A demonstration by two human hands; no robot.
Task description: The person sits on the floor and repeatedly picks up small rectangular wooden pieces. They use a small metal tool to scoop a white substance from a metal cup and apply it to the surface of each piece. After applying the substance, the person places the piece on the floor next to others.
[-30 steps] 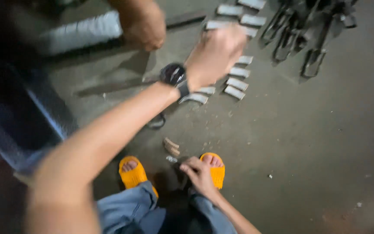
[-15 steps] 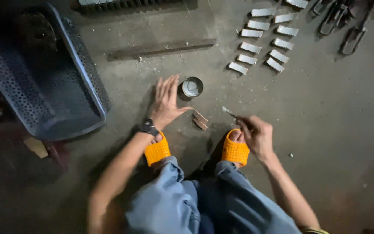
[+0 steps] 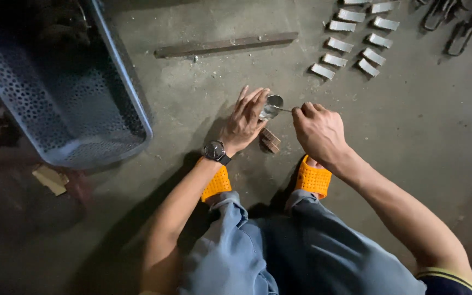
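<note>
Left hand point(image 3: 245, 121) tilting small tin point(image 3: 271, 106), right hand point(image 3: 317, 131) pinching thin rod point(image 3: 285, 110) lying left-right

The grey concrete floor point(image 3: 422, 142) carried a long dark metal bar point(image 3: 226, 45), rows of small silver metal pieces point(image 3: 350, 43), and a blue perforated plastic crate point(image 3: 55, 93).

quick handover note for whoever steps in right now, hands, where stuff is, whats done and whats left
Left hand: tilting a small round metal tin just above the concrete floor.
Right hand: closed on a thin metal rod, tip at the tin.
Nearby: small brown blocks below the tin; metal clips laid in rows beyond; long flat bar; perforated blue crate at left.
Done: clips laid out. Left: work at the tin is under way.
</note>
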